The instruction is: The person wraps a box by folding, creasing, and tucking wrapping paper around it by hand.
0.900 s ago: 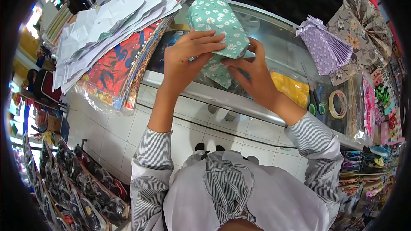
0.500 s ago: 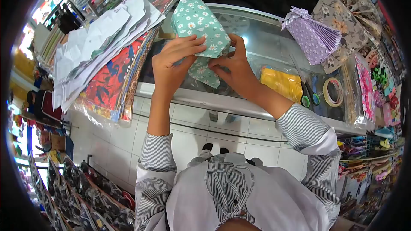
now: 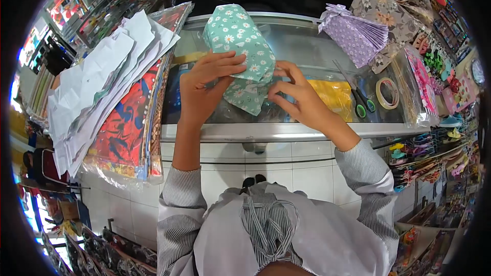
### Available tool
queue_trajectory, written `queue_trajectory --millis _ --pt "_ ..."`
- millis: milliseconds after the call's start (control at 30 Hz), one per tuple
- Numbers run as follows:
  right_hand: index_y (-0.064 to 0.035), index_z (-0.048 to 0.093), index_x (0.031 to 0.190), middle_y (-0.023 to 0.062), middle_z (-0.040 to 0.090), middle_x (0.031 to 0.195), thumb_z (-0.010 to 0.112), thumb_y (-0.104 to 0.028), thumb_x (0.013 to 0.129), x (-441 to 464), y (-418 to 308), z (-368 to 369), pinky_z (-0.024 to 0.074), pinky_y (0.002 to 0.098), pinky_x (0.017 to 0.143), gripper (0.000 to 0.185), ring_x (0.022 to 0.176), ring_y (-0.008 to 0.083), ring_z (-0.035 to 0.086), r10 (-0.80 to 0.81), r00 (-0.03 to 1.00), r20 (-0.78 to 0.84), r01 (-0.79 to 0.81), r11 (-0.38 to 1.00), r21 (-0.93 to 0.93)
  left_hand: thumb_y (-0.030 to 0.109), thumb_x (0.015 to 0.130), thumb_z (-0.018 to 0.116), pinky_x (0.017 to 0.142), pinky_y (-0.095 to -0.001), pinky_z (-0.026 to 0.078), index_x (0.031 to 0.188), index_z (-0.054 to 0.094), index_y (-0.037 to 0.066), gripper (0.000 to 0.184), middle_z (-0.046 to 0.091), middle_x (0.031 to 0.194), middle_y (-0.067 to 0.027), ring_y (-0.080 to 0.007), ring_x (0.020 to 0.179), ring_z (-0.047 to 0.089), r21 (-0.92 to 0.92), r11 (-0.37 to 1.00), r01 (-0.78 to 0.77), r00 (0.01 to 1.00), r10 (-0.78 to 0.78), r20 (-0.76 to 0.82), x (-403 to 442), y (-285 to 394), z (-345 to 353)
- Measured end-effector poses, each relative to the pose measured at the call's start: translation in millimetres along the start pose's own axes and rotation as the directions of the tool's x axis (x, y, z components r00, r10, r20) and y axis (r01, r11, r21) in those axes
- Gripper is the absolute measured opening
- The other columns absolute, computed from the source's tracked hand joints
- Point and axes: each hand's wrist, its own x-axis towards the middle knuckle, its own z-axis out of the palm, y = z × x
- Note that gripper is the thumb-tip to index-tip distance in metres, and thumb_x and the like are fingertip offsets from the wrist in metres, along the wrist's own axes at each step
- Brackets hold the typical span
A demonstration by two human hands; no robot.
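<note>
Daisy-patterned green parcel [image 3: 238, 33] lies at the upper centre of the frame, on the glass counter [image 3: 296, 41], with a pointed flap [image 3: 246, 99] of matching paper below it, towards the counter's metal edge. The left hand [image 3: 207, 84] rests on the parcel's lower left part, its fingers extended close together across the surface and its thumb set apart below them. The right hand [image 3: 303, 99] is at the parcel's lower right edge, fingers bent, thumb and forefinger a narrow gap apart; whether any paper is pinched by the other fingertips, I cannot tell.

Just beside the right hand is a yellow packet [image 3: 335, 103] in clear plastic, then scissors [image 3: 361, 103] with black and green handles, blades pointing to the upper left, and a roll of tape [image 3: 387, 93]. A purple pleated wrap [image 3: 353, 36] stands out at the upper right, next to a larger brown-grey floral wrap [image 3: 386, 7]. Crumpled white sheets [image 3: 97, 71] lie at the upper left, over plastic-sleeved patterned sheets [image 3: 123, 135] in red and other colours.
</note>
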Motion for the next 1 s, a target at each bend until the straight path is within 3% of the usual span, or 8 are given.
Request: queue_trajectory --millis 100,267,367,467,567,733,933,1000 --pt "-0.0095 0.065 0.098 0.0146 0.04 0.13 0.068 -0.003 0.081 -6 -5 -4 0.0451 0.0373 0.093 0.018 0.124 0.0299 0.043 0.029 0.999 0.025 -0.028 0.999 -0.022 -0.009 0.071 0.066 0.099 -0.0366 0.042 0.096 0.074 0.009 0.032 0.071 0.104 -0.0034 -0.0227 0.109 0.063 -0.008 1.0 0.007 1.0 -0.007 -0.006 2 0 2" --pt "-0.0114 0.064 0.095 0.0168 0.04 0.121 0.073 -0.007 0.077 6 -16 19 0.0394 0.0428 0.096 0.021 0.113 0.0352 0.044 0.03 0.991 -0.133 -0.054 0.982 -0.18 -0.013 0.071 0.064 0.098 -0.0349 0.043 0.095 0.073 0.003 0.031 0.07 0.107 -0.0084 -0.0233 0.113 0.059 0.029 0.999 0.025 0.999 -0.025 0.027 -1 5 2" --pt "-0.0112 0.065 0.095 0.0186 0.041 0.12 0.075 -0.009 0.074 10 -15 28 0.0391 0.0433 0.095 0.023 0.112 0.0365 0.044 0.058 0.981 -0.185 -0.101 0.968 -0.232 -0.008 0.072 0.066 0.102 -0.0393 0.04 0.095 0.074 0.01 0.031 0.071 0.105 -0.0032 -0.0222 0.109 0.062 0.013 0.998 0.054 0.998 -0.053 -0.012 -2 2 6" --pt "-0.0098 0.066 0.092 0.0198 0.043 0.117 0.076 -0.012 0.074 12 -18 33 0.0394 0.0449 0.094 0.021 0.112 0.0382 0.044 0.056 0.971 -0.233 -0.123 0.951 -0.284 -0.007 0.073 0.066 0.103 -0.0404 0.039 0.094 0.074 0.01 0.029 0.071 0.105 -0.003 -0.0218 0.11 0.062 0.023 0.998 0.052 0.999 -0.052 -0.01 -3 3 5" --pt "-0.008 0.067 0.089 0.0201 0.045 0.116 0.075 -0.014 0.074 12 -21 36 0.0398 0.046 0.093 0.018 0.113 0.0391 0.044 0.027 0.962 -0.271 -0.131 0.919 -0.372 -0.011 0.07 0.067 0.097 -0.0347 0.044 0.095 0.072 0.003 0.029 0.07 0.107 -0.0084 -0.0229 0.112 0.06 0.073 0.997 -0.001 1.0 0.001 0.009 -4 3 5" --pt "-0.0052 0.066 0.085 0.0215 0.046 0.117 0.073 -0.013 0.071 16 -28 42 0.0414 0.0446 0.09 0.018 0.112 0.0391 0.045 0.018 0.957 -0.289 -0.156 0.872 -0.464 -0.008 0.072 0.067 0.101 -0.0384 0.041 0.094 0.074 0.008 0.028 0.071 0.105 -0.0048 -0.0217 0.109 0.062 0.068 0.997 0.033 0.999 -0.031 -0.03 -3 7 8" --pt "-0.0022 0.061 0.083 0.0222 0.045 0.12 0.069 -0.004 0.071 16 -24 46 0.0428 0.0439 0.088 0.014 0.109 0.04 0.047 0.007 0.956 -0.294 -0.142 0.888 -0.438 -0.007 0.073 0.067 0.103 -0.0395 0.04 0.094 0.074 0.01 0.028 0.071 0.105 -0.0036 -0.021 0.109 0.062 0.065 0.997 0.04 0.998 -0.037 -0.042 -3 8 8" --pt "-0.0018 0.059 0.081 0.021 0.049 0.116 0.067 -0.001 0.073 14 -26 39 0.0452 0.0416 0.084 0.011 0.105 0.0365 0.052 0.016 0.938 -0.348 -0.136 0.936 -0.324 -0.008 0.072 0.067 0.101 -0.0381 0.041 0.095 0.074 0.008 0.029 0.071 0.105 -0.0051 -0.0219 0.109 0.062 0.086 0.996 0.024 0.999 -0.022 -0.029 -3 7 6"
